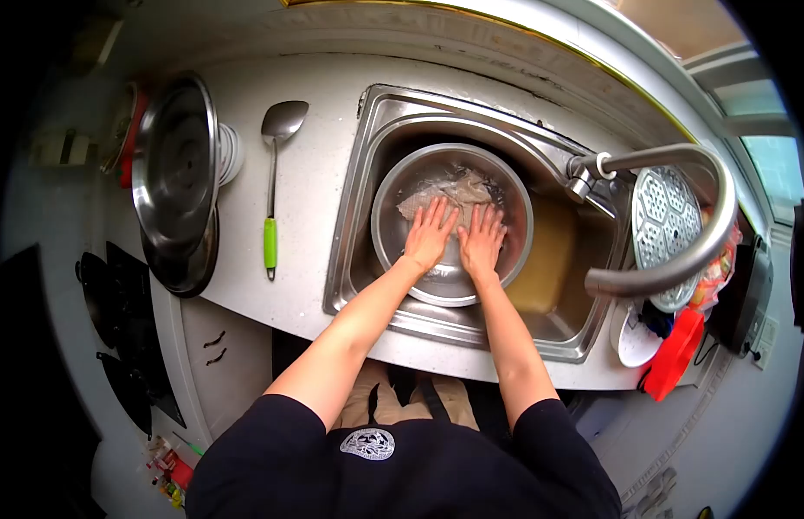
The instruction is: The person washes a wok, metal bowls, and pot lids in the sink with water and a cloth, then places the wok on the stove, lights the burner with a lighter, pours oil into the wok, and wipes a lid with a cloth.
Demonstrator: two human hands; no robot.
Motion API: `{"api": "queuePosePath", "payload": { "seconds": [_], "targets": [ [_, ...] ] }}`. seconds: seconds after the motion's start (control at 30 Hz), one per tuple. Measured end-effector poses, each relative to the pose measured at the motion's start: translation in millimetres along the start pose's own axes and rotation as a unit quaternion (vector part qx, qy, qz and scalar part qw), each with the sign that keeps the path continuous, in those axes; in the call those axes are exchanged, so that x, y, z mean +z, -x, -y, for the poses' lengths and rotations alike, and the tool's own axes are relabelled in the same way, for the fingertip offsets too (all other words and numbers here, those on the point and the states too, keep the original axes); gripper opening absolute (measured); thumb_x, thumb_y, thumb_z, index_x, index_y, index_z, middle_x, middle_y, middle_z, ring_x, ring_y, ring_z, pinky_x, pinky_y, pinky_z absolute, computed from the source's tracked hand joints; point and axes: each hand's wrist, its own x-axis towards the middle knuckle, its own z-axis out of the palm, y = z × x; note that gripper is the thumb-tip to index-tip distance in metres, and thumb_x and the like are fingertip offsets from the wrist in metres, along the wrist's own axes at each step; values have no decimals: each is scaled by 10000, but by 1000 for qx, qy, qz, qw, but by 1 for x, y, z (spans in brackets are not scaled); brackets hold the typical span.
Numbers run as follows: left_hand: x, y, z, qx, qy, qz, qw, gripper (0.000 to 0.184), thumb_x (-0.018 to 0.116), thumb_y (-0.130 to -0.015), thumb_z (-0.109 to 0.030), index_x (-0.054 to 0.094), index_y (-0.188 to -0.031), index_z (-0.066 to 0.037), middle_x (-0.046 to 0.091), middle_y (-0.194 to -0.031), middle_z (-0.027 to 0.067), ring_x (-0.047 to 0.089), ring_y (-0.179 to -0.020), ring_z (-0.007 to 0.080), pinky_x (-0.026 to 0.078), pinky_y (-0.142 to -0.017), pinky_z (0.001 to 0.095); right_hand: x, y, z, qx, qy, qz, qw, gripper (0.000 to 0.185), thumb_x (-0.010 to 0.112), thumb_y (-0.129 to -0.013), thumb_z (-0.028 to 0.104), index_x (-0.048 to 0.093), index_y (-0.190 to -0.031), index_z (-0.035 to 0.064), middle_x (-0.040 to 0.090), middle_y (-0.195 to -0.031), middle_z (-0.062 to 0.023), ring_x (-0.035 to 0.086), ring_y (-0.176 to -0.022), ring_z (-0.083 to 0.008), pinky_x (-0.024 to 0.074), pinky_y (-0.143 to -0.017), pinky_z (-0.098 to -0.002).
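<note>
Left hand (432, 229), right hand (482, 238): flat, spread wide, gripping nothing visible, on crumpled beige cloth-like material (463, 190) in steel basin (386, 197), set in sink (340, 259). Already in basin, apparently wet; not lifted out, seemingly midway. Remaining work: cannot tell.

Bright counter (326, 164), pale window (772, 169) at right, fisheye-bent edges, black corners
</note>
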Motion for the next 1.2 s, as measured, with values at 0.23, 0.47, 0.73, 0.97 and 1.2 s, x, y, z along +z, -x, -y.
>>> {"api": "queuePosePath", "payload": {
  "seconds": [0.23, 0.47, 0.73, 0.97, 1.2],
  "targets": [
    [22, 2, 26, -68, -27, 102, 992, 573, 537, -770, -196, 349, -1308, -143, 331, -1340, 159, 256, -1275, 317, 223, -1031, 465, 27, -16, -1, -55, 65, 45, 995, 511, 464, -838, 375, 445, -1247, 69, 273, -1387, -139, 131, -1313, -352, 104, -1049, -519],
    [3, 5, -14, -392, 185, 71, 898, 509, 521, -795, -382, 467, -1221, -109, 352, -1305, 163, 308, -1196, 401, 350, -881, 547, 18, -21, 21, 189, -34, -85, 978, 353, 590, -724, 175, 564, -1044, 29, 454, -1197, -172, 454, -1039, -311, 351, -881, -437],
    [6, -34, 6, -517, 777, 93, 348, 579, 445, -828, -495, 432, -1171, -29, 515, -1090, 197, 507, -978, 333, 417, -761, 554, -81, 17, 63, 35, -471, 13, 881, 289, 670, -702, 222, 568, -816, -24, 530, -886, -104, 513, -773, -221, 410, -637, -322],
    [-21, -21, -72, -450, 646, -193, 585, 433, 469, -866, -395, 594, -827, 17, 582, -715, 117, 520, -689, 152, 441, -638, 338, -39, -14, 22, 218, -631, -20, 744, 149, 575, -791, 148, 575, -842, 9, 551, -905, -92, 537, -847, -205, 447, -724, -334],
    [-69, 1, -55, -392, 303, -149, 856, 411, 406, -865, -317, 468, -1205, -95, 345, -1337, 164, 285, -1242, 355, 281, -964, 456, -117, 14, 92, 187, -865, 265, 382, 495, 387, -905, 348, 333, -1295, 47, 410, -1285, -138, 416, -1151, -330, 315, -987, -431]
  ]
}}
